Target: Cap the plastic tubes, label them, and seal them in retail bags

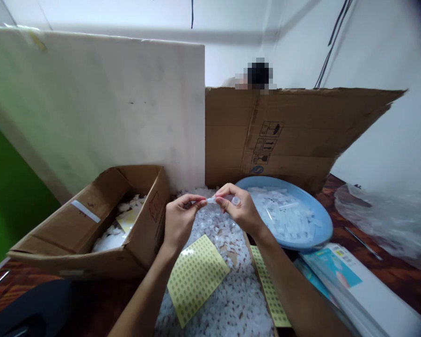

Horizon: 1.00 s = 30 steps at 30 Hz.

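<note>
My left hand (182, 217) and my right hand (239, 208) meet above a heap of small translucent pieces (228, 299). Between their fingertips they pinch a small clear plastic piece (211, 200), one hand at each end. Another clear, round-ended piece (235, 201) shows against the fingers of my right hand. Below my hands, a yellow sheet with rows of small round stickers (198, 276) lies on the heap. A second yellow sticker sheet (272, 290) is partly hidden under my right forearm.
An open cardboard box (140, 255) with white pieces stands left. A blue basin (324, 227) of clear strips is right, near a white box (379, 299), a metal tool (363, 243) and plastic wrap (382, 224). Behind a cardboard panel (301, 135), a person's head shows.
</note>
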### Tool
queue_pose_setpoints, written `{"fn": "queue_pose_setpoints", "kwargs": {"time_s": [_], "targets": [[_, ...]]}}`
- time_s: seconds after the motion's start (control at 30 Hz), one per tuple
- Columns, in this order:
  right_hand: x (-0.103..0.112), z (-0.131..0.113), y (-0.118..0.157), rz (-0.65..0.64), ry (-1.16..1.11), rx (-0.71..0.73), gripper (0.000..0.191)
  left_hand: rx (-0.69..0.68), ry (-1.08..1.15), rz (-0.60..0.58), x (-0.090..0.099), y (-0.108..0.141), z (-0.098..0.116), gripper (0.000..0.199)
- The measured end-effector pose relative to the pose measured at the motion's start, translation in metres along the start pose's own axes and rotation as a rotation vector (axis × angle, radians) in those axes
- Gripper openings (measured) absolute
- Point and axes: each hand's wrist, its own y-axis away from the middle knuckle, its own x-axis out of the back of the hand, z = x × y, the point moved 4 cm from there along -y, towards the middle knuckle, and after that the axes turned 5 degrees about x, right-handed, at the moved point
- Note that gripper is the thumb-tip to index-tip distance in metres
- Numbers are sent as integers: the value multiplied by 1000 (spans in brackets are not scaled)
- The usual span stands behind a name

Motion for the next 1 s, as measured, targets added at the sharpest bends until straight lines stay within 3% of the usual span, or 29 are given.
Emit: {"fn": "queue_pose_setpoints", "kwargs": {"time_s": [0.37, 0.63, 0.73, 0.83, 0.9, 1.0], "targets": [[6, -10, -2, -11, -19, 80, 23, -7, 72, 13, -6, 6, 13, 10], [4, -18, -1, 4, 125, 138, 16, 10, 94, 31, -7, 7, 12, 13], [1, -22, -1, -80, 227, 152, 9, 43, 63, -23, 1, -2, 5, 19], [-4, -26, -1, -166, 368, 165, 14, 121, 65, -124, 9, -12, -5, 26], [-5, -28, 0, -150, 410, 185, 16, 178, 183, -111, 12, -17, -10, 31], [-8, -27, 2, -104, 422, 219, 16, 278, 582, 45, 12, -21, -15, 23]]}}
